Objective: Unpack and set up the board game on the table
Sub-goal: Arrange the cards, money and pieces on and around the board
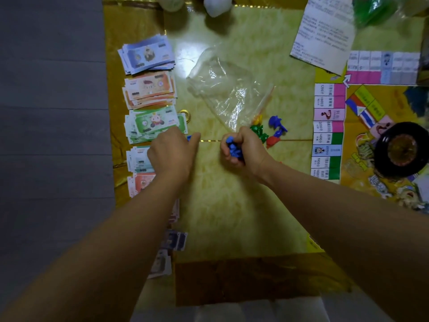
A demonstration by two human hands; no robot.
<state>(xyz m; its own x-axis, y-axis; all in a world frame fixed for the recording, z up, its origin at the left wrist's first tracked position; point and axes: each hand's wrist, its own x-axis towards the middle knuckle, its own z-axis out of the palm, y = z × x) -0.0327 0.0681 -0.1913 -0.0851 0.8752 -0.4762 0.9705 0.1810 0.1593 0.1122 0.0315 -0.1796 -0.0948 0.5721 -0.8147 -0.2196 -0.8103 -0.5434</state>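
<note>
Nearest you, at the lower centre of the frame, a few cards point(177, 240) lay at the edge of the surface point(232, 205), partly hidden by your left forearm. Just above them your left hand point(173, 154) was knuckles-up with its fingers bent down, pinching a small blue piece point(189, 137) at the tips. It sat over the lower end of the play-money stacks point(155, 123), which ran in a column up the left of the frame, sorted by colour.

Beside it, at centre frame, your right hand point(241, 147) was curled into a fist around a clutch of blue pieces point(234, 149) — they showed between the fingers and the palm.

Just past that fist, a green token point(260, 132), a red token point(271, 140), a blue token point(277, 125) and a yellow token point(257, 119) lay close together on the surface. The yellow one was at the mouth of a crumpled clear plastic bag point(229, 94) — the bag lay flat further up.

At the right of the frame the game board point(329, 126) lay unfolded, with a black round dish point(402, 149) resting on it. At the upper right a printed instruction sheet point(325, 36) overlapped the board's far corner.
</note>
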